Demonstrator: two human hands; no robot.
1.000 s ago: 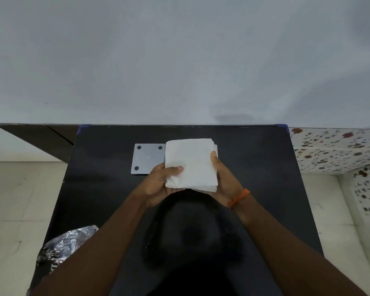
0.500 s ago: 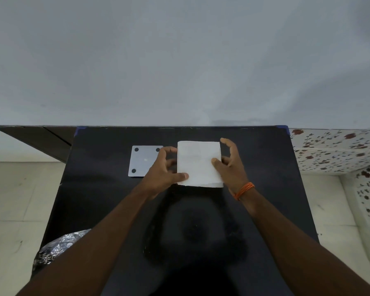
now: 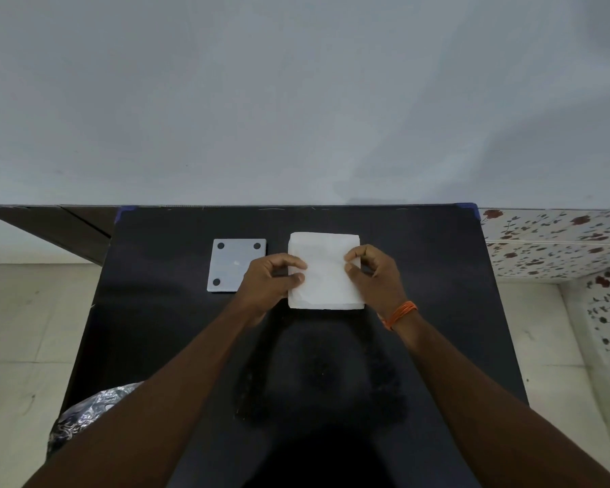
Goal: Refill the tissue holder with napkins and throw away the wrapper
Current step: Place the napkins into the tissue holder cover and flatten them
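A white stack of napkins lies flat on the black table, toward its far middle. My left hand is at the stack's left edge, thumb and forefinger pinched on its top. My right hand, with an orange band at the wrist, pinches the top near the right edge. Left of the stack lies a flat grey square plate with dark holes at its corners; my left hand covers its near right corner. I cannot tell whether a clear wrapper covers the stack.
A crumpled silver bag sits beside the table's near left edge, partly behind my left forearm. A plain wall rises behind the table. Flower-patterned tiles stand at the right, pale floor on both sides.
The stack was held tilted above the table a second ago; it now lies flat on the table, further right of the grey plate. Both hands shifted from gripping its sides to pinching its top.
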